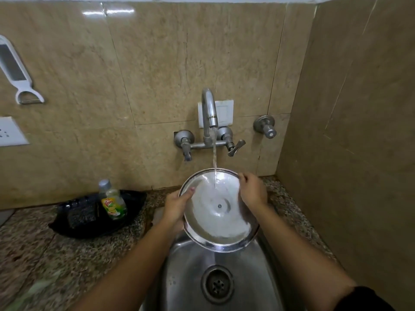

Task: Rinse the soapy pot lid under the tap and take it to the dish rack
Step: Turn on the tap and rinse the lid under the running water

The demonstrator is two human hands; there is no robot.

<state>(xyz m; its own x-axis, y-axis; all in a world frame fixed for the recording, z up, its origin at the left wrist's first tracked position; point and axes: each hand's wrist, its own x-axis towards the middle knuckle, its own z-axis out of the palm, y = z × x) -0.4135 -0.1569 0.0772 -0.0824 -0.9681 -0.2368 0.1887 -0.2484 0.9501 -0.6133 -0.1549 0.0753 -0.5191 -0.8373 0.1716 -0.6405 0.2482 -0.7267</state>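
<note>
The steel pot lid (pixel 219 212) is held tilted over the sink (pixel 190 277), its inner side facing me, a small rivet at its centre. Water runs from the wall tap (pixel 209 113) onto the lid's upper part. My left hand (pixel 176 208) grips the lid's left rim, thumb on the inside. My right hand (pixel 252 190) holds the upper right rim. No dish rack is in view.
A black tray (pixel 74 227) on the granite counter at the left holds a dish-soap bottle (pixel 113 203) and a dark scrubber (pixel 82 213). A peeler (pixel 15 70) hangs on the tiled wall. A side wall (pixel 359 153) stands close on the right. The sink drain (pixel 217 283) is open.
</note>
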